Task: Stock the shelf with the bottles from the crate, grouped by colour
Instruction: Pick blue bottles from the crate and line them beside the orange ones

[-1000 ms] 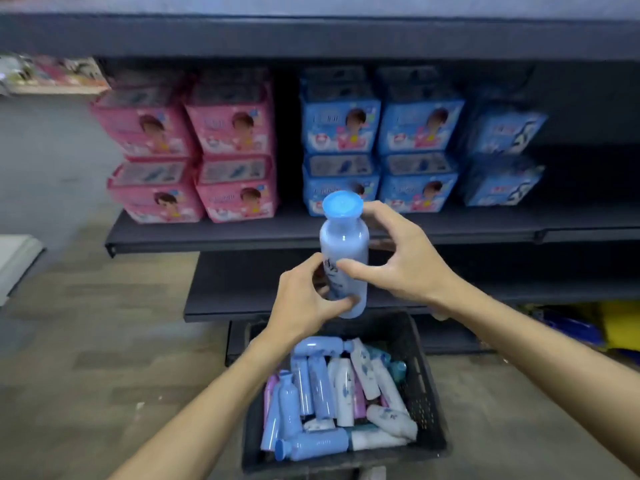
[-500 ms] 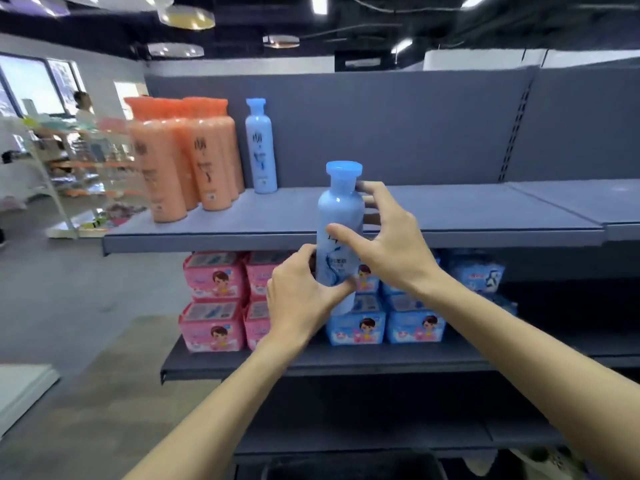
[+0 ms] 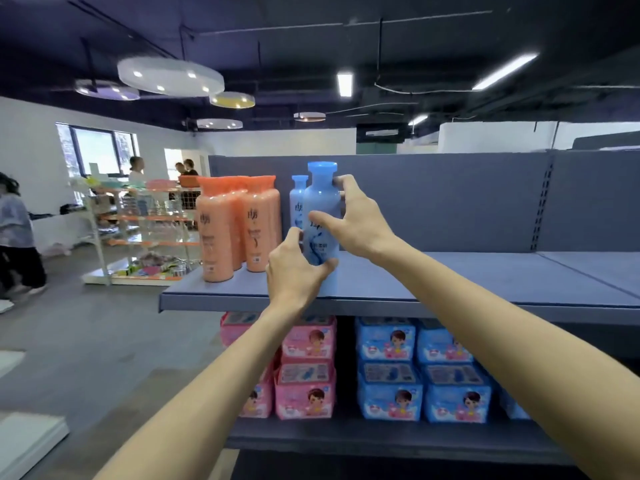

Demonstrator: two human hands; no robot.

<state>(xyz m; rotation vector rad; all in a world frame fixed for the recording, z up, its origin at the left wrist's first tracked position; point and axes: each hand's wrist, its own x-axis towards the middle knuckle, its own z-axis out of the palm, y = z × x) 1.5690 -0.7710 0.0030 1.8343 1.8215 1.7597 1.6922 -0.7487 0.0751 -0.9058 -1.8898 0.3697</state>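
I see both hands on one blue bottle (image 3: 321, 216), held upright at the front part of the top shelf (image 3: 450, 289); left hand (image 3: 294, 271) grasps its lower body, thumb across the front near the base; right hand (image 3: 356, 220) grasps the upper body, fingers curled behind the shoulder just under the cap; whether the bottle's base touches the shelf I cannot tell, the left hand covers it. Label on the held bottle: a dark swirl and small printed characters, too blurred for me to read.

Just behind the hands, a second blue bottle (image 3: 297, 202) stands upright against the shelf's back panel (image 3: 450, 202); dark characters on its front, not legible. Left of the left hand, a cluster of orange bottles (image 3: 239, 226), upright, packed touching one another; each carries a large dark character near the top and a small white patch low down; text unreadable.

Below the hands, on the lower shelf (image 3: 381, 441): pink packs (image 3: 306, 382) stacked under the left forearm, blue packs (image 3: 419, 372) stacked beside them to the right; cartoon child faces printed on the fronts, wording blurred.

Room: shelf right of the right hand is bare along to the panel seam; front lip runs under both wrists; left end of the shelf lies just past the orange bottles, open aisle floor (image 3: 86, 341) beyond it.
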